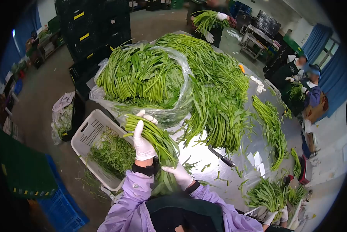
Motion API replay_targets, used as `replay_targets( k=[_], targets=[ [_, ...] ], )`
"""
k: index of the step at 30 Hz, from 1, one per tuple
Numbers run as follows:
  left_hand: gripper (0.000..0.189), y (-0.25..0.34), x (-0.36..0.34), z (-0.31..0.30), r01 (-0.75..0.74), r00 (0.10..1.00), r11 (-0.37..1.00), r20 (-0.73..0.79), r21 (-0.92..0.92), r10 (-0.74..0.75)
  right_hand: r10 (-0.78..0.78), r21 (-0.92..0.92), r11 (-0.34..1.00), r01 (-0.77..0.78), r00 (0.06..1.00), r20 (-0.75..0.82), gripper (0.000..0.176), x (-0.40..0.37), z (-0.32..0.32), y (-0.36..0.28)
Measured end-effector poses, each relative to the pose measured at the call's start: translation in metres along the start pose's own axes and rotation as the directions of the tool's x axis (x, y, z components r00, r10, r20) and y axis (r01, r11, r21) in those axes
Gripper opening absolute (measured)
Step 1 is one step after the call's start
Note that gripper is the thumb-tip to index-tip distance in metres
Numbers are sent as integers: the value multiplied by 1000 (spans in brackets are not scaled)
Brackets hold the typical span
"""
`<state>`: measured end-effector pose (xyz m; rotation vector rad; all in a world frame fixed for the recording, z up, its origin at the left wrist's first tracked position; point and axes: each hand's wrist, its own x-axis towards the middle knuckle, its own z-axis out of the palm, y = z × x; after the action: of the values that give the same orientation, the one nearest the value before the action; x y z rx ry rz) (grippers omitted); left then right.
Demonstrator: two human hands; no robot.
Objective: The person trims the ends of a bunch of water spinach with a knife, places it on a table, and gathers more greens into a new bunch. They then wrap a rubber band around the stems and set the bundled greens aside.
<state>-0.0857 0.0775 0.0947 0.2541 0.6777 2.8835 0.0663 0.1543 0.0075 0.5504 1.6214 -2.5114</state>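
Note:
My left hand point(143, 146), in a white glove, is wrapped around the stems of a bunch of water spinach point(158, 135). The cut stem ends point up and to the left, and the leaves hang down toward my body. My right hand point(180, 176), also gloved, is against the leafy lower part of the same bunch, its fingers partly hidden. Just beyond the bunch stands a clear plastic bag point(185, 73) packed with water spinach. To its right, a large heap of water spinach point(223, 104) lies on the metal table point(235, 181).
A white crate point(82, 140) with loose greens stands to my left. A black-handled tool point(224, 159) lies on the table near stem scraps. Dark stacked crates point(79, 36) rise behind the bag. Co-workers handle greens across the table and at right; another's gloved hands point(272, 217) hold greens at lower right.

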Motion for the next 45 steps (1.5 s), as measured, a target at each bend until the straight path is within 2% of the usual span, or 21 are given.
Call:
replay_targets(
  k=[4, 8, 9, 11, 12, 14, 16, 18, 22, 23, 25, 27, 28, 31, 34, 36, 37, 38, 40, 42, 45],
  targets=[
    [42, 8, -5, -19, 117, 993, 979, 6, 164, -120, 74, 73, 995, -74, 997, 6, 47, -17, -13, -37],
    [59, 2, -35, -74, 518, 853, 847, 6, 119, -522, -119, -490, 870, 53, 987, -104, 54, -33, -40, -103],
    [60, -7, -47, -91, 615, 783, 784, 52, 80, -620, -167, -672, 741, 1, 969, -182, 50, -41, -44, -123],
    [60, -27, -86, -128, 808, 557, 574, 146, 135, -818, -434, -956, 272, 110, 901, -20, 38, -48, -56, -157],
    [59, -30, -103, -132, 861, 407, 413, 83, 299, -910, -478, -997, -52, 51, 876, 69, 34, -55, -52, -178],
    [59, -34, -125, -126, 793, 240, 205, 16, 573, -971, -480, -952, -294, 81, 849, 221, 25, -55, -38, -210],
    [57, -58, -138, -141, 478, 234, 237, 137, 846, -963, -390, -882, -468, 49, 884, 256, 13, -31, -48, -206],
    [57, -67, -148, -142, 479, 206, 212, 126, 852, -970, -185, -788, -614, 34, 965, 186, 6, 15, -80, -166],
    [51, -56, -136, -124, 366, 166, 277, 231, 888, -959, -229, -788, -613, 55, 942, 244, 12, 15, -59, -197],
    [44, -67, -147, -135, 402, 305, 367, 255, 839, -918, -245, -812, -580, 63, 937, 248, 13, 12, -47, -211],
    [44, -73, -146, -130, 374, 305, 340, 231, 863, -924, -197, -821, -568, 51, 961, 196, 22, 27, -64, -209],
    [44, -76, -150, -121, 327, 262, 304, 224, 895, -939, -92, -771, -636, 28, 989, 112, 19, 40, -92, -186],
    [49, -57, -131, -95, 214, 152, 322, 294, 922, -944, -98, -759, -649, 58, 982, 159, 16, 43, -81, -191],
    [52, -69, -121, -76, 186, 196, 499, 465, 847, -863, -217, -830, -556, 37, 958, 188, 21, 39, -58, -204],
    [54, -110, -122, -59, 328, 452, 702, 548, 632, -704, -251, -846, -533, 19, 951, 179, 23, 33, -65, -188],
    [57, -118, -108, -49, 467, 521, 694, 463, 548, -717, -286, -853, -521, 43, 932, 222, 24, 24, -56, -191],
    [56, -120, -100, -54, 690, 397, 518, 334, 506, -855, -320, -876, -481, 21, 927, 198, 29, 16, -54, -187],
    [60, -131, -102, -50, 740, 576, 664, 409, 105, -707, -361, -903, -430, -8, 918, 163, 34, 7, -51, -180],
    [64, -104, -95, -34, 801, 597, 574, 295, -169, -746, -335, -935, -340, -99, 942, 22, 70, -13, -29, -165],
    [64, -97, -89, -41, 858, 507, 423, 340, -292, -792, -281, -959, -283, -17, 958, 66, 82, -30, -30, -138],
    [55, -93, -96, -50, 826, 534, 446, 225, -346, -815, -297, -953, -296, 62, 942, 154, 87, -48, -36, -94]
  ],
)
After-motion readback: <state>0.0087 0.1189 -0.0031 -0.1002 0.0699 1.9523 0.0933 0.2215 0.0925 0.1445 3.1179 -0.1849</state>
